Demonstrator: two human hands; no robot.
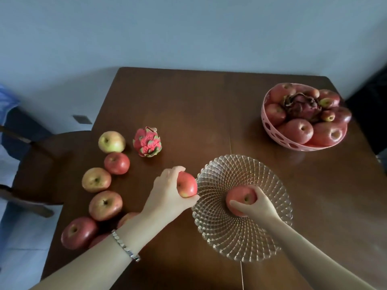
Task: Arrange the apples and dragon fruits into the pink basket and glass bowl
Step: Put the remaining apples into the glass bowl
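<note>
- At the left of the frame, loose apples lie in a curving line on the brown table [188, 105]: a yellow-green apple [111, 141] at the top, then a small red apple [116, 163], a yellowish apple [96, 180], a red-yellow apple [105, 205] and a dark red apple [79, 232]. Their stem ends face up. Two more are half hidden behind the left forearm.
- A pink dragon fruit [147, 141] stands right of the yellow-green apple, its long axis roughly upright and tilted toward the upper right.
- The left hand [167, 192], with a metal bracelet [125, 245] on its wrist, is curled around a red apple [187, 184] just beside the left rim of the glass bowl [270, 181].
- The right hand [258, 203] wraps a second apple [240, 197] at the centre of the glass bowl, stem pit facing up.
- In the upper right, the pink basket [272, 127] holds red apples piled around a dark dragon fruit [301, 106].
</note>
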